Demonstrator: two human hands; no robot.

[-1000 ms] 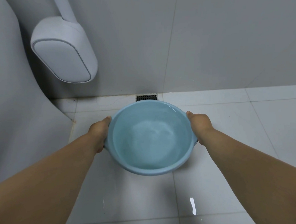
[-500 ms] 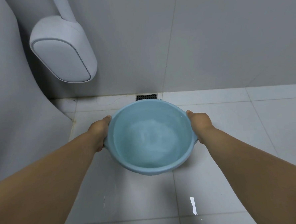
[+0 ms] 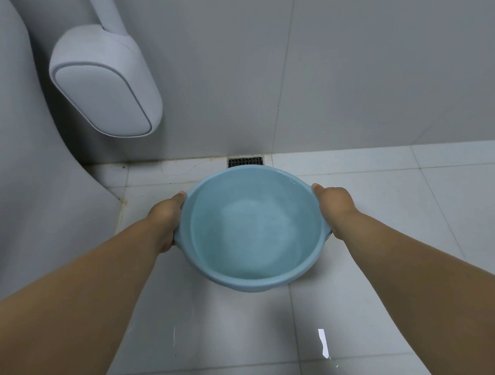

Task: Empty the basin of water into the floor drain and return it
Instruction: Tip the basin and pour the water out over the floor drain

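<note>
Light blue basin held level above the white tiled floor, water visible inside. Left hand grips its left rim, fingers wrapped underneath; right hand grips the right rim likewise. Floor drain sits at the wall foot, just beyond the basin's far edge. A grey wall-mounted fixture hangs at far left.

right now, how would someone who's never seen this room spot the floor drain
Follow the grey wall down to where it meets the white floor tiles. The floor drain sits right at that joint, just beyond the blue basin; it is the only dark slotted grate there.
</note>
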